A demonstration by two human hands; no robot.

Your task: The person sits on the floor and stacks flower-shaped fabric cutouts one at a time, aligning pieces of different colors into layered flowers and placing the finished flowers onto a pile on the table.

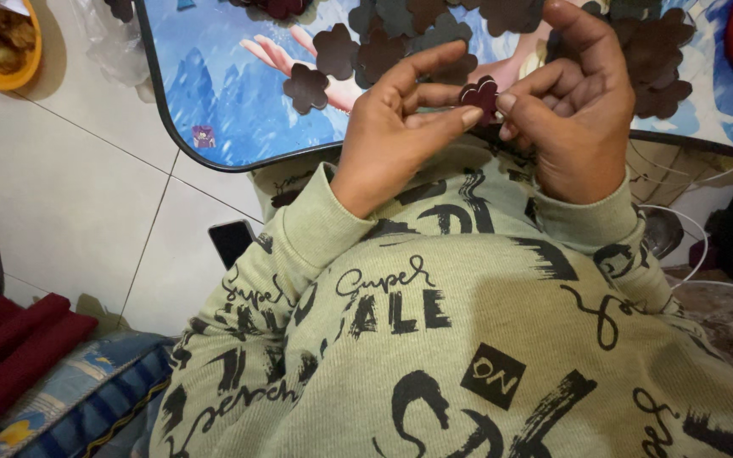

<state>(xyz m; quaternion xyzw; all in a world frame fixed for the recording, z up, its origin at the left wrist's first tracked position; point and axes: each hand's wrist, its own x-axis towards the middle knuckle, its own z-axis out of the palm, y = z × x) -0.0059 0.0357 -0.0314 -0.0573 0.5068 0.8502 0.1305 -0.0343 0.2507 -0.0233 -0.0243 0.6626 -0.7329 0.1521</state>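
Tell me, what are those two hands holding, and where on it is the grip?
A small dark flower-shaped cutout. The left hand and the right hand both pinch it at its edges between thumb and fingertips.

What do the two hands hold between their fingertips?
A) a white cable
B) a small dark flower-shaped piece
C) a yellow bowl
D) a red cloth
B: the left hand and the right hand pinch one small dark flower-shaped piece between their fingertips, above the blue picture tray where more such pieces lie.
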